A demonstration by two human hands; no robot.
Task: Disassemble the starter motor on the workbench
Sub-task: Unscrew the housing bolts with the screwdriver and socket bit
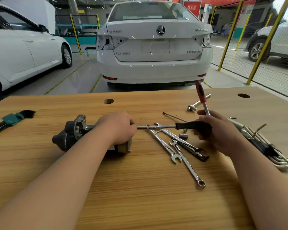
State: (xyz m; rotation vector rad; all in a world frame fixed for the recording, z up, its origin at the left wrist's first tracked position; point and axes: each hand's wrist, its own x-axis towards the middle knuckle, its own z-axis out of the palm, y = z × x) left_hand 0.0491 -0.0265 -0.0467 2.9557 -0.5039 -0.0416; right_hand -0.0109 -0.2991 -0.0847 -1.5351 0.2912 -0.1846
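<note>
The grey starter motor [70, 133] lies on its side on the wooden workbench [140, 188], nose housing to the left. My left hand [118, 125] grips its body from above and hides most of it. My right hand [216, 130] holds the black handle of a socket driver [158, 127], whose steel shaft runs left to the motor's rear end beside my left fingers. A red-handled tool [200, 93] sticks up from behind my right hand; whether that hand holds it too is unclear.
Several combination wrenches [176, 146] lie crossed under the driver shaft, with small sockets [183, 135] beside them. Hex key sets lie at the far left [10, 120] and far right [263, 145]. A T-bar [198, 102] and thin screwdriver [173, 117] lie behind. A white car [155, 44] stands beyond the bench.
</note>
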